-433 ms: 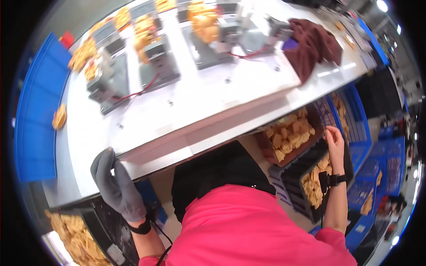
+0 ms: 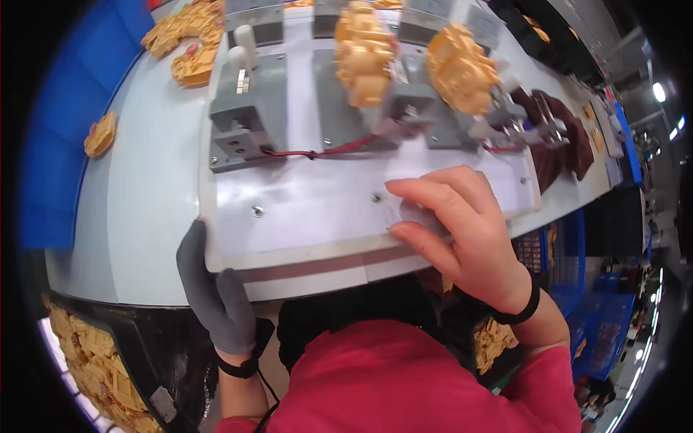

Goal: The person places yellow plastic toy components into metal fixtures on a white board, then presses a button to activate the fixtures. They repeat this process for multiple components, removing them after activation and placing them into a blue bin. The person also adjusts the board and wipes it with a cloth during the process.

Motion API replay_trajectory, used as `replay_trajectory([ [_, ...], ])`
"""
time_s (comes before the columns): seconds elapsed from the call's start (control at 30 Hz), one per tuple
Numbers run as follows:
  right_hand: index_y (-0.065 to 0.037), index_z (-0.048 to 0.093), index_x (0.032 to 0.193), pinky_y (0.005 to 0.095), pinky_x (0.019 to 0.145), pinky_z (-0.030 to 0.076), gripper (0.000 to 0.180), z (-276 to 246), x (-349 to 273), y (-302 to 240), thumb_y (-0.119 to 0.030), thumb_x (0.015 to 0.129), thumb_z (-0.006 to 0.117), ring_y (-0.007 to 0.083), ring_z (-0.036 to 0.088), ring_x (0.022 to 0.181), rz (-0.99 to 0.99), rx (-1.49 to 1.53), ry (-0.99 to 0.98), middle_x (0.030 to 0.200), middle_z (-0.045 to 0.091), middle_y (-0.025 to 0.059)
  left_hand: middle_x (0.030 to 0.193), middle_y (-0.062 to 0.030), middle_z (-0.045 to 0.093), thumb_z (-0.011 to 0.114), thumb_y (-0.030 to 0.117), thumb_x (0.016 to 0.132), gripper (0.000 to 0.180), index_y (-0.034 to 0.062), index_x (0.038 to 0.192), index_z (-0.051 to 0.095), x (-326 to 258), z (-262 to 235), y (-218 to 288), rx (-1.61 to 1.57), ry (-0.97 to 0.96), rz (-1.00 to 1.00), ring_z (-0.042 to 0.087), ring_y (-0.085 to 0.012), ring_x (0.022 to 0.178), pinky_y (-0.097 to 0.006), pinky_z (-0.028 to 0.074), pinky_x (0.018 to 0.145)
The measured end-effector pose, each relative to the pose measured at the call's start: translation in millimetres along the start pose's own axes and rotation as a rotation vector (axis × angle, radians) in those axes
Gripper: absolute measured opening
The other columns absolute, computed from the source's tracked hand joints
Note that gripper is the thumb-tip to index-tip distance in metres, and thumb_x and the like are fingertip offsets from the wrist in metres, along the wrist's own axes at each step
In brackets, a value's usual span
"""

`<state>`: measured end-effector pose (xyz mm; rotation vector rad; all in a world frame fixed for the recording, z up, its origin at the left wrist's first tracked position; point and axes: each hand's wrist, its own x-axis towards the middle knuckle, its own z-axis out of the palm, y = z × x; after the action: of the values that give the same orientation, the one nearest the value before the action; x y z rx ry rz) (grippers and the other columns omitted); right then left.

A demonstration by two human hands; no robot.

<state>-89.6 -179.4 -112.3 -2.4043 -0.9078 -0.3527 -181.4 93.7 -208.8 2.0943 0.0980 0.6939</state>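
My left hand, in a grey glove, is at the front left corner of a thick white board. Its fingers are extended with the thumb apart, and nothing shows in it. Bare, my right hand hovers above the board's front edge, thumb and forefinger apart and no object visible between them. Grey clamp fixtures with red and black wires stand on the board. Two yellow moulded plastic parts, one in the middle and another to its right, sit at fixtures beyond my right hand.
A blue bin borders the table at left, with a loose yellow part beside it. More yellow parts lie far left. A brown cloth rests at right. Below the table, a black crate holds yellow pieces; blue crates stand right.
My right hand has come up and left, from over the crates at the right to above the board. My left hand stays by the board's corner. The view has shifted.
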Motion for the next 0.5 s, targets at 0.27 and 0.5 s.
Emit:
replay_trajectory([
  [0.27, -0.007, 0.070, 0.091, 0.0340, 0.073, 0.043, 0.019, 17, 13, -2, -0.005, 0.075, 0.080, 0.0241, 0.059, 0.081, 0.179, 0.038, -0.089, 0.083, 0.063, 0.0053, 0.126, -0.0279, 0.056, 0.058, 0.039, 0.095, 0.057, -0.0038, 0.131, 0.050, 7, -4, 0, 0.061, -0.072, 0.094, 0.057, -0.0373, 0.113, -0.046, 0.048, 0.094],
  [0.5, -0.007, 0.071, 0.093, 0.0318, 0.073, 0.047, 0.023, 17, 14, -7, -0.001, 0.074, 0.081, 0.0228, 0.060, 0.080, 0.235, 0.029, -0.113, 0.086, 0.066, 0.0067, 0.122, -0.0265, 0.059, 0.060, 0.042, 0.094, 0.057, -0.0021, 0.129, 0.052, 7, -10, 0, 0.108, -0.108, 0.087, 0.059, -0.0361, 0.111, -0.045, 0.050, 0.091],
])
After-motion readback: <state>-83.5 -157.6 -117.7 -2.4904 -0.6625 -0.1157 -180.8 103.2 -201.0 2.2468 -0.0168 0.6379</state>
